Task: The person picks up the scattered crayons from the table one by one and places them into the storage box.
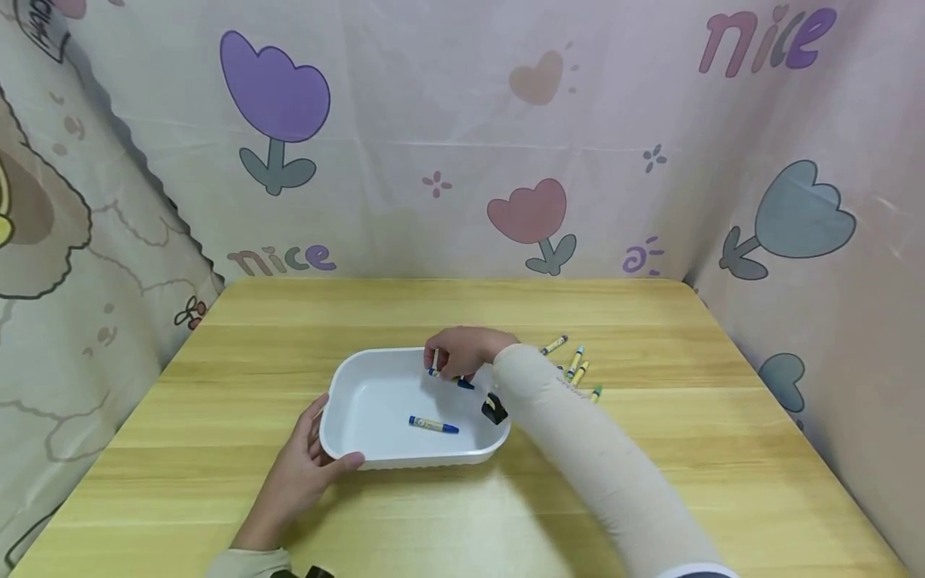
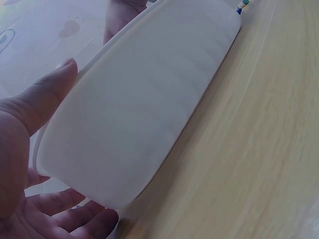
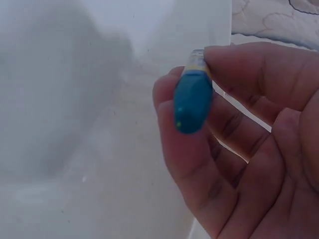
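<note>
A white plastic tray (image 1: 376, 413) stands on the table. My left hand (image 1: 302, 467) holds its near left corner, thumb over the rim and fingers round the outer wall. Over the tray's far right part, my right hand (image 1: 465, 351) pinches a crayon (image 3: 193, 102) between thumb and fingers, its blue tip pointing at the wrist camera. A second crayon (image 1: 433, 425), blue-tipped with a pale yellow wrapper, lies on the tray floor. The left wrist view shows the tray's long outer side close up.
Several crayons (image 1: 575, 361) lie loose on the wooden table (image 1: 614, 474) to the right of the tray, partly behind the right sleeve (image 1: 578, 449). A printed cloth (image 1: 405, 96) hangs behind the table and along both sides.
</note>
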Demonstrator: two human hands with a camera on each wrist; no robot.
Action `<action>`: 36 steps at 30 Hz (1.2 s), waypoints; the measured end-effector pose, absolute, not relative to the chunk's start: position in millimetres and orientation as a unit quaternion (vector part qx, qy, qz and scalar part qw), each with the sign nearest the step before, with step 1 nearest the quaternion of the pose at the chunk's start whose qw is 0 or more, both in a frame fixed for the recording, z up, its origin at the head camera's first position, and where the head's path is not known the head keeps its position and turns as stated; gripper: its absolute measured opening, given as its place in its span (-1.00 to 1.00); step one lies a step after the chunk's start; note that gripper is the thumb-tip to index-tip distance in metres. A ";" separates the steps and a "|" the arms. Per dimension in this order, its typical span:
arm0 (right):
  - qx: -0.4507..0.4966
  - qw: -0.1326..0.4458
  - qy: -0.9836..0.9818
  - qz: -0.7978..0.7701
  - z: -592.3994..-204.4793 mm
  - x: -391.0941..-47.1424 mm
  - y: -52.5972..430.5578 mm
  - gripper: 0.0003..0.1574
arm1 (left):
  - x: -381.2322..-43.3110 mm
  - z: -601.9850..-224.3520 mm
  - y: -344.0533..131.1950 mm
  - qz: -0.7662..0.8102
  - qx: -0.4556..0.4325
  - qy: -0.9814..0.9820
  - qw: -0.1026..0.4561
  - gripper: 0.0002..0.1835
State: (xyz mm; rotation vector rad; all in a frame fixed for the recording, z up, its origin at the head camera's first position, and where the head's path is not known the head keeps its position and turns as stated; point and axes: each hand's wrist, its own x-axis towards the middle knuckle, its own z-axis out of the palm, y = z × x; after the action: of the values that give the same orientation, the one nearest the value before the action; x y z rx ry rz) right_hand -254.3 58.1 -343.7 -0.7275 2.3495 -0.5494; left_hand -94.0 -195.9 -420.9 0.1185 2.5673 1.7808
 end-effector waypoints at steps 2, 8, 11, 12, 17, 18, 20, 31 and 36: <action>-0.277 0.311 0.887 -0.201 -345.6 -253.1 54.9 -0.76 | -94.0 -420.5 -195.8 0.568 0.038 0.822 0.007 0.11; -0.267 0.327 0.889 -0.177 -353.4 -248.9 46.8 -0.72 | -93.5 -419.2 -195.4 0.564 0.039 0.825 0.007 0.11; -0.251 0.335 0.892 -0.170 -357.9 -246.9 44.0 -0.68 | -93.5 -418.7 -194.9 0.565 0.037 0.824 0.007 0.10; -0.244 0.337 0.894 -0.168 -359.7 -246.3 43.3 -0.67 | -93.3 -418.8 -194.9 0.563 0.037 0.825 0.006 0.11; -0.217 0.346 0.897 -0.168 -367.0 -243.2 41.0 -0.65 | -92.7 -419.3 -195.0 0.564 0.034 0.825 0.010 0.12; -0.214 0.346 0.898 -0.168 -367.9 -242.7 40.8 -0.65 | -92.6 -419.4 -195.2 0.564 0.034 0.825 0.010 0.12; -0.214 0.342 0.900 -0.163 -369.2 -241.6 40.3 -0.66 | -92.6 -419.5 -195.6 0.564 0.033 0.825 0.010 0.13; -0.225 0.322 0.907 -0.150 -369.6 -236.0 41.9 -0.65 | -92.3 -420.0 -196.2 0.564 0.034 0.825 0.007 0.13; -0.212 0.327 0.905 -0.174 -362.4 -236.8 45.3 -0.62 | -92.9 -420.8 -196.3 0.566 0.039 0.823 0.006 0.11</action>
State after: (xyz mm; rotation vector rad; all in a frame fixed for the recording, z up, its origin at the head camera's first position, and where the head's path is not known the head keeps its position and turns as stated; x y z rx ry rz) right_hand -236.8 45.3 -362.4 -0.5548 2.3697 -0.4566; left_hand -92.9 -196.3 -420.8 0.1208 2.5770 1.7732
